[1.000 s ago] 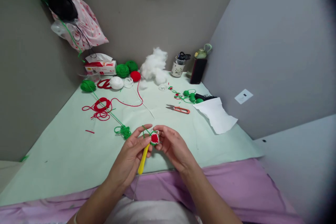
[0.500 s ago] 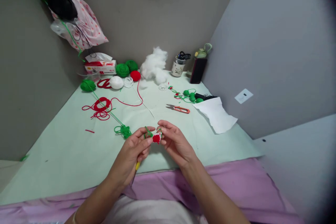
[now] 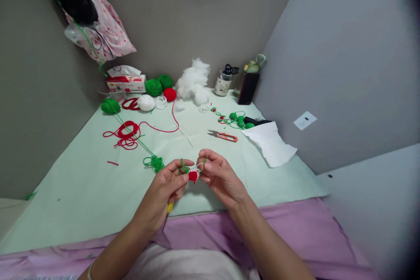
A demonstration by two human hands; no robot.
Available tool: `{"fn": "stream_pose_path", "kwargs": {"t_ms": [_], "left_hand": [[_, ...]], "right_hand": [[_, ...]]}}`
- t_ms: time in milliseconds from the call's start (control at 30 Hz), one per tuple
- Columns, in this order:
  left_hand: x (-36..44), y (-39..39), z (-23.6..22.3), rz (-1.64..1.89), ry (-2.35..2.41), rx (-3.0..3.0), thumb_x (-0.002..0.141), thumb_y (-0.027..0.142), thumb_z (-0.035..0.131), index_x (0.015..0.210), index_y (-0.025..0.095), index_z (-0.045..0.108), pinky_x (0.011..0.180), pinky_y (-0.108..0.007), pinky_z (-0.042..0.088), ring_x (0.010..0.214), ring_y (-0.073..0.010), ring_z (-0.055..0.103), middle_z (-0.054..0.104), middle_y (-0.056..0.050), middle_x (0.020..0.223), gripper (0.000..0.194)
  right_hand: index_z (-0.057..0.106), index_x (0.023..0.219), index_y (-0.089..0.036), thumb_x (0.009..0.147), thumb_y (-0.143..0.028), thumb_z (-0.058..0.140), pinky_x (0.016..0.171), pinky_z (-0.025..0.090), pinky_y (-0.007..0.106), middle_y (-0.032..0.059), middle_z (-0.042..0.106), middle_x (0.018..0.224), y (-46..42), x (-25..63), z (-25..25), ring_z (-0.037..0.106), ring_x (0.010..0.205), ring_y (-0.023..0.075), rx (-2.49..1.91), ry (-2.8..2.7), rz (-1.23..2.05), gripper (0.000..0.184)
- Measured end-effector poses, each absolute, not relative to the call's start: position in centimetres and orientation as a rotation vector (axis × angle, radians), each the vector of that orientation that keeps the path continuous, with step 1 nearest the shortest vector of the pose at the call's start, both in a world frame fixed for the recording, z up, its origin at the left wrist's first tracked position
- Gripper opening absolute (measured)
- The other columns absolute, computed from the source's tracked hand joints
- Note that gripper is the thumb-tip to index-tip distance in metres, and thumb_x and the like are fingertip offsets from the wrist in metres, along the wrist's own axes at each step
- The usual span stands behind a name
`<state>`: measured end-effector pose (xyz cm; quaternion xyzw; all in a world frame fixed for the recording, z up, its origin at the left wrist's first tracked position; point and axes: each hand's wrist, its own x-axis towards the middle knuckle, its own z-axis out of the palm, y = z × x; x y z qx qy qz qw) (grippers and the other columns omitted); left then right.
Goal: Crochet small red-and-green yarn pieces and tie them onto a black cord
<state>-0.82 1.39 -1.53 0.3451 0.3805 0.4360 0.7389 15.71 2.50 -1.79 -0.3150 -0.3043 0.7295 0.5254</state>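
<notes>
A small red crochet piece with a white and green edge is pinched between the thumb and fingers of my left hand. Something with a yellow handle, perhaps a crochet hook, sticks out below that same palm; its other end is hidden. My right hand, closed at the fingertips, grips a thin yarn end that looks white and green. A pale strand runs from there to the top of the piece. Left of my hands lies a tangle of green yarn.
Orange-handled thread snips lie beyond my hands, near a white paper sheet. Red yarn loops spread on the left. White stuffing, a red yarn ball, a tissue box and a phone line the back.
The crochet piece has shifted slightly left and down with my left fingers. My right fingertips have drawn a little away from it, and the pale strand between them now shows.
</notes>
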Motion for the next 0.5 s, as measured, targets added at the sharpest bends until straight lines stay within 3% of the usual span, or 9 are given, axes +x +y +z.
{"fn": "stream_pose_path", "kwargs": {"t_ms": [100, 167, 233, 300, 400, 500], "left_hand": [[-1.0, 1.7, -1.6, 0.905, 0.770, 0.657, 0.076, 0.026, 0.077, 0.096, 0.015, 0.068, 0.042, -0.015, 0.018, 0.049, -0.0033, 0.024, 0.039, 0.006, 0.063, 0.025], [-1.0, 1.8, -1.7, 0.936, 0.757, 0.589, 0.074, 0.024, 0.079, 0.091, 0.014, 0.068, 0.041, -0.014, 0.019, 0.049, -0.0029, 0.025, 0.041, 0.006, 0.065, 0.023], [-1.1, 1.9, -1.7, 0.994, 0.761, 0.531, 0.071, 0.022, 0.081, 0.085, 0.013, 0.067, 0.040, -0.013, 0.019, 0.050, -0.0024, 0.025, 0.043, 0.005, 0.067, 0.022], [-1.2, 1.9, -1.7, 1.036, 0.767, 0.499, 0.068, 0.021, 0.082, 0.082, 0.013, 0.066, 0.039, -0.012, 0.019, 0.050, -0.0019, 0.027, 0.046, 0.004, 0.071, 0.023], [-1.3, 1.8, -1.6, 1.042, 0.794, 0.520, 0.071, 0.021, 0.081, 0.085, 0.014, 0.066, 0.040, -0.013, 0.020, 0.050, -0.0023, 0.027, 0.044, 0.005, 0.069, 0.022], [-1.2, 1.5, -1.4, 1.045, 0.869, 0.653, 0.077, 0.024, 0.077, 0.094, 0.015, 0.066, 0.041, -0.013, 0.020, 0.049, -0.0028, 0.025, 0.042, 0.006, 0.066, 0.022]], "right_hand": [[0.068, 0.098, -0.020, 0.076, -0.032, 0.077, 0.057, 0.041, 0.022, -0.0012, 0.063, 0.079, 4.0, 17.0, -1.8, 0.046, 0.059, 0.0082, -0.923, -0.929, 1.584, 0.027], [0.065, 0.106, -0.020, 0.087, -0.036, 0.066, 0.067, 0.047, 0.027, 0.0029, 0.068, 0.090, 5.6, 18.6, -1.9, 0.055, 0.070, 0.0127, -1.089, -1.240, 1.311, 0.024], [0.063, 0.113, -0.019, 0.093, -0.030, 0.057, 0.082, 0.048, 0.033, 0.0088, 0.067, 0.110, 7.4, 20.7, -2.1, 0.061, 0.094, 0.0192, -1.348, -1.641, 0.809, 0.024], [0.057, 0.125, -0.015, 0.094, -0.017, 0.049, 0.091, 0.044, 0.039, 0.0168, 0.059, 0.128, 9.1, 22.6, -2.4, 0.056, 0.112, 0.0264, -1.701, -1.987, 0.282, 0.032], [0.060, 0.117, -0.008, 0.094, -0.007, 0.037, 0.090, 0.041, 0.043, 0.0224, 0.059, 0.120, 10.6, 24.4, -2.8, 0.055, 0.110, 0.0321, -2.041, -2.300, -0.103, 0.033], [0.062, 0.108, -0.009, 0.094, -0.006, 0.036, 0.086, 0.041, 0.039, 0.0198, 0.060, 0.109, 10.9, 25.0, -3.0, 0.055, 0.103, 0.0305, -2.061, -2.368, -0.105, 0.030]]}}
